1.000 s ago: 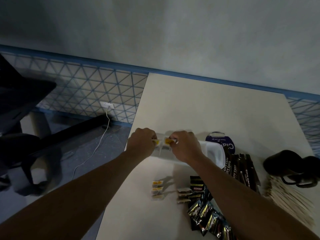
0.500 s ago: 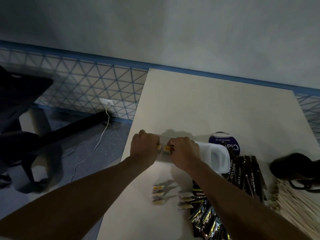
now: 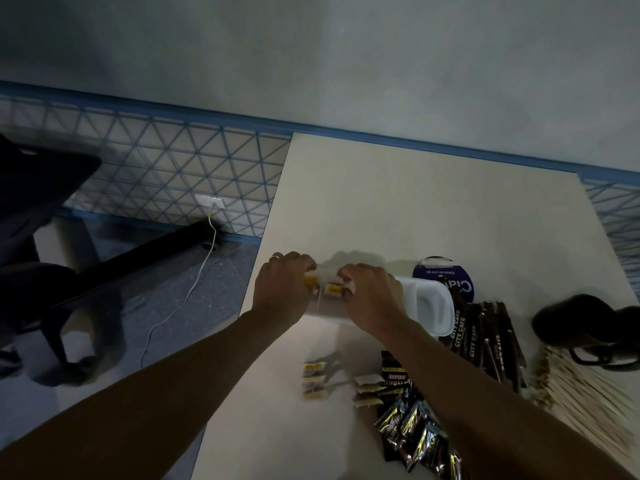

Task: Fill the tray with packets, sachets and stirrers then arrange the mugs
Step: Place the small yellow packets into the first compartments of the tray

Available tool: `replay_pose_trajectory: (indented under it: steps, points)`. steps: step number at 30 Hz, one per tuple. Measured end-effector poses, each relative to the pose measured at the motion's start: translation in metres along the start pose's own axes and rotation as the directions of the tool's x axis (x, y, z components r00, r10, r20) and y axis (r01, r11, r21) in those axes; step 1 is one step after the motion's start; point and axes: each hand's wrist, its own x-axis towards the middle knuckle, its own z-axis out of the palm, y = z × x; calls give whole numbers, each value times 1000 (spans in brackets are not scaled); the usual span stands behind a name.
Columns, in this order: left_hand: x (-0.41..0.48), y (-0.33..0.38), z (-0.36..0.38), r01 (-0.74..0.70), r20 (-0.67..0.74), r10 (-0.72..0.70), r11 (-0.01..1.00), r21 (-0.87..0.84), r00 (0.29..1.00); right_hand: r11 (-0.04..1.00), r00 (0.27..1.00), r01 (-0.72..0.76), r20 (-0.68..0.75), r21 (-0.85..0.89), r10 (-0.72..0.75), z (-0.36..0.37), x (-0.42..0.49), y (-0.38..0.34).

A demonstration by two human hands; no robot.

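A white plastic tray (image 3: 433, 306) lies across the middle of the table. Over its left end, my left hand (image 3: 282, 289) pinches a yellow-tagged tea bag (image 3: 311, 280), and my right hand (image 3: 372, 297) pinches another tea bag (image 3: 333, 289) beside it. More tea bags (image 3: 314, 379) and pale sachets (image 3: 367, 389) lie nearer me. Black coffee packets (image 3: 412, 424) and long dark stick sachets (image 3: 485, 341) sit at the right. Wooden stirrers (image 3: 585, 386) are heaped at the far right, with dark mugs (image 3: 581, 327) behind them.
A round dark-blue lid or tub (image 3: 446, 278) sits just behind the tray. The table's left edge (image 3: 256, 271) drops to the floor, where a white cable (image 3: 187, 296) and a black chair (image 3: 38, 216) are. A wall stands behind the table.
Both hands have stayed together over the tray's left end, shifting slightly while handling the tea bags. The view has tilted a little; the items on the table have not moved.
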Motion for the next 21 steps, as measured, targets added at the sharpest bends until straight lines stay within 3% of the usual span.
replay_pose_trajectory:
  steps: [6, 13, 18, 21]
  points:
    - [-14, 0, -16, 73, 74, -58, 972, -225, 996, 997, 999, -3, -38, 77, 6, -16, -16, 5]
    - [-53, -2, -15, 60, 213, -1, 961, -270, 977, 988, 995, 38, -102, 147, -23, -22, -53, 14]
    - [-82, -10, 0, 82, 371, 33, 954, -290, 928, 982, 993, 41, 104, 185, -61, -20, -86, 19]
    - [-97, -12, 7, 112, 441, 17, 958, -265, 897, 996, 962, 14, 272, 90, -38, -18, -103, 19]
